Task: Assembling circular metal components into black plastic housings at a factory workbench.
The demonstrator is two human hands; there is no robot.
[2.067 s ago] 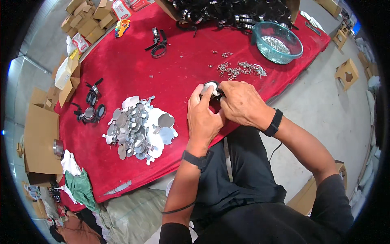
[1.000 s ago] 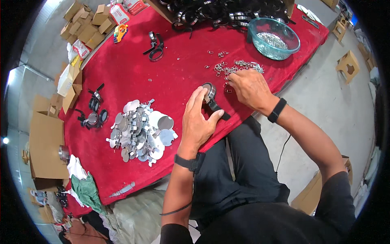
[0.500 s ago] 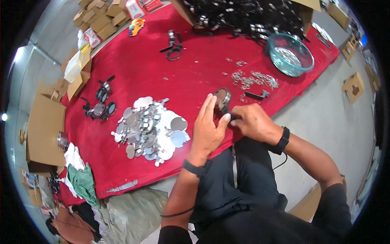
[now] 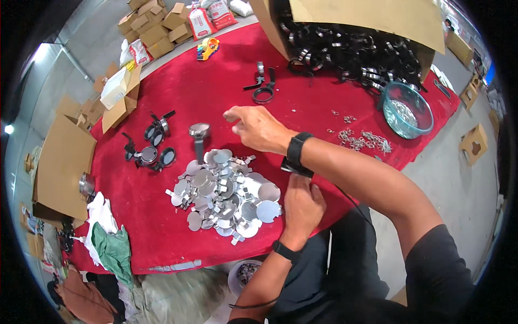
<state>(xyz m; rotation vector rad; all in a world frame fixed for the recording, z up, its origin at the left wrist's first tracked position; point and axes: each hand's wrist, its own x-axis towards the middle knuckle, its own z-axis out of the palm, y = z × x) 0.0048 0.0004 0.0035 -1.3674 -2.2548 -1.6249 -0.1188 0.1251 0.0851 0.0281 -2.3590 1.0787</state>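
My right hand reaches out leftward over the table, its fingers apart and holding nothing. Just left of its fingertips is a round metal piece with a black handle, handle downward and slightly blurred. I cannot tell whether it touches the table. Below that piece lies a heap of flat silvery discs with tabs. My left hand is near the table's front edge, right of the heap. Its fingers look stretched out, empty as far as they show; the tips are hidden under my right wrist.
Several black-handled round pieces lie at the left, others farther back. A cardboard box of black parts stands at the back. Small metal links and a clear bowl are right. A tub sits below the front edge.
My right hand has let go of the black-handled piece and is now farther left. My left hand has come away from that piece and sits under my right wrist. The view has shifted.
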